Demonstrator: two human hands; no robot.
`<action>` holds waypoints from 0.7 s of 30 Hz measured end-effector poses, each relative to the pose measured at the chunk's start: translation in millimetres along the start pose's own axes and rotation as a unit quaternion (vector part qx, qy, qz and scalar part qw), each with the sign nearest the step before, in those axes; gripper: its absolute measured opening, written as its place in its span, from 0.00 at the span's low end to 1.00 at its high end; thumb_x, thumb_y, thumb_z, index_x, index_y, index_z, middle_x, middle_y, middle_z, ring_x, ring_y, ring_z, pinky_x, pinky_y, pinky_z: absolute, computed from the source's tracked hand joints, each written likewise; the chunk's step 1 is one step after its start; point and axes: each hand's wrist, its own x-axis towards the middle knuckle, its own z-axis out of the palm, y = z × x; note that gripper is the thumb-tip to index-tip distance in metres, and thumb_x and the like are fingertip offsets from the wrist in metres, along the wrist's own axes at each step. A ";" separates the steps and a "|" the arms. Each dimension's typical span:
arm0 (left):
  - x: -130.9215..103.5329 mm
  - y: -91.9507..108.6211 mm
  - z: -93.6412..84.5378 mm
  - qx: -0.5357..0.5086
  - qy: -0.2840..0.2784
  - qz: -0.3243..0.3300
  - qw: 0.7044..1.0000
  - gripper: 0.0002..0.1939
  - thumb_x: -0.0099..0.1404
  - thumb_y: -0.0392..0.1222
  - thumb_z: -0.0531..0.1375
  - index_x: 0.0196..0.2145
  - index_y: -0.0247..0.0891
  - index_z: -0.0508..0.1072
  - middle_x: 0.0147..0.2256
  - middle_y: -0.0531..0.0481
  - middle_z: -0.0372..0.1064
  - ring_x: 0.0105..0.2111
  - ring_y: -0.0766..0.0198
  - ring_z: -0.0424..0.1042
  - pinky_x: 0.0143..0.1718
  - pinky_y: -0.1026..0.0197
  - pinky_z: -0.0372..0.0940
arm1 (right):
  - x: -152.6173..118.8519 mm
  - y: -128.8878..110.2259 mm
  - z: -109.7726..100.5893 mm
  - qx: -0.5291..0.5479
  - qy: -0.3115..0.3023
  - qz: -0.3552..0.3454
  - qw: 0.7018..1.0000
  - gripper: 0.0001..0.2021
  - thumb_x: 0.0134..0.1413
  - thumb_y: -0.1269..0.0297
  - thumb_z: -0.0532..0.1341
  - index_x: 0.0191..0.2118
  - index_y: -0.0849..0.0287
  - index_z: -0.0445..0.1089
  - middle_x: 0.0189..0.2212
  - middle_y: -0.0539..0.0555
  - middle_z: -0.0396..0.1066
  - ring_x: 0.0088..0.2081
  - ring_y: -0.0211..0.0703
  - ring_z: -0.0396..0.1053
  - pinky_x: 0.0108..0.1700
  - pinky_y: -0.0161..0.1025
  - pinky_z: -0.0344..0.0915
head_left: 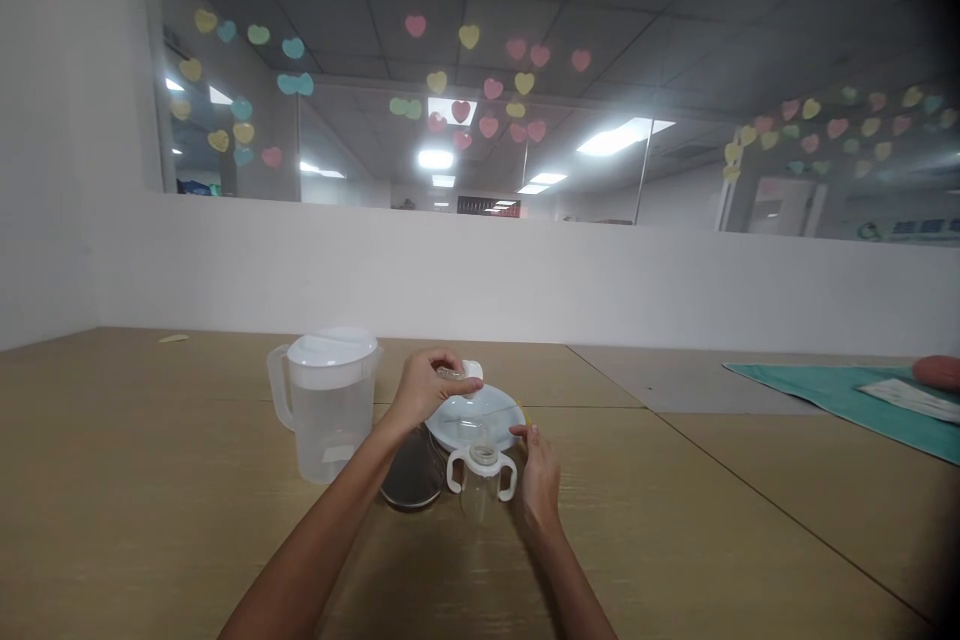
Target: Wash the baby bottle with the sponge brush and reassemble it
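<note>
My left hand [433, 382] is closed around a small clear piece with a white collar [471, 370], which looks like a bottle top, held above the far side of a bowl. The pale bowl [441, 430] holds a clear item [472, 430] whose kind I cannot make out. Just in front stands a clear baby bottle [480, 498] with two white handles, upright and uncapped. Beside its right handle is my right hand [540, 475], forefinger stretched toward the bowl's rim. A thin yellow piece [526, 414] shows by these fingertips; nothing is plainly gripped.
A lidded clear pitcher [334, 420] stands left of the bowl. A dark, shiny rounded object [412, 470] sits between my left forearm and the bottle. On the right lie a green cloth [840, 395], a white sheet [911, 400] and a reddish object [937, 372]. A wall [450, 275] bounds the table behind.
</note>
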 end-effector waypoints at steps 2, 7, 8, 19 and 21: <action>0.4 -1.3 -0.5 0.007 -0.004 0.010 1.000 0.18 0.39 0.50 0.68 0.18 0.35 0.66 0.21 0.55 0.63 0.25 0.67 0.63 0.26 0.67 0.57 | 0.0 -4.7 -2.7 0.000 -0.024 -0.003 1.000 0.25 0.57 0.46 0.45 0.27 0.57 0.71 0.31 0.55 0.72 0.37 0.46 0.66 0.42 0.42 0.57; -5.4 2.9 3.9 0.062 -0.006 0.054 0.997 0.17 0.41 0.49 0.68 0.19 0.36 0.66 0.24 0.55 0.63 0.27 0.67 0.63 0.30 0.65 0.57 | 0.6 -12.6 -12.2 -0.059 -0.014 -0.100 0.993 0.22 0.57 0.49 0.46 0.29 0.59 0.70 0.30 0.56 0.72 0.37 0.48 0.65 0.44 0.46 0.56; -8.5 5.9 6.7 0.078 -0.010 0.068 0.995 0.17 0.42 0.48 0.68 0.19 0.36 0.66 0.25 0.54 0.63 0.28 0.66 0.63 0.30 0.65 0.57 | -0.1 -14.0 -14.2 -0.084 0.003 -0.140 0.987 0.20 0.56 0.51 0.47 0.31 0.59 0.70 0.30 0.56 0.72 0.37 0.48 0.65 0.45 0.48 0.56; -42.8 23.0 57.1 0.226 -0.280 0.142 0.922 0.10 0.52 0.38 0.63 0.22 0.37 0.64 0.32 0.50 0.64 0.30 0.64 0.63 0.31 0.64 0.59 | -9.9 -26.3 -19.9 -0.184 0.100 -0.461 0.863 0.30 0.47 0.57 0.56 0.57 0.57 0.49 0.44 0.62 0.67 0.44 0.53 0.67 0.50 0.56 0.55; -43.4 22.9 59.1 0.237 -0.280 0.141 0.920 0.10 0.51 0.38 0.64 0.23 0.37 0.64 0.31 0.50 0.64 0.30 0.64 0.63 0.31 0.63 0.58 | -8.0 -22.3 -21.1 -0.211 0.083 -0.442 0.868 0.23 0.50 0.57 0.53 0.53 0.56 0.55 0.39 0.59 0.71 0.40 0.51 0.69 0.51 0.54 0.54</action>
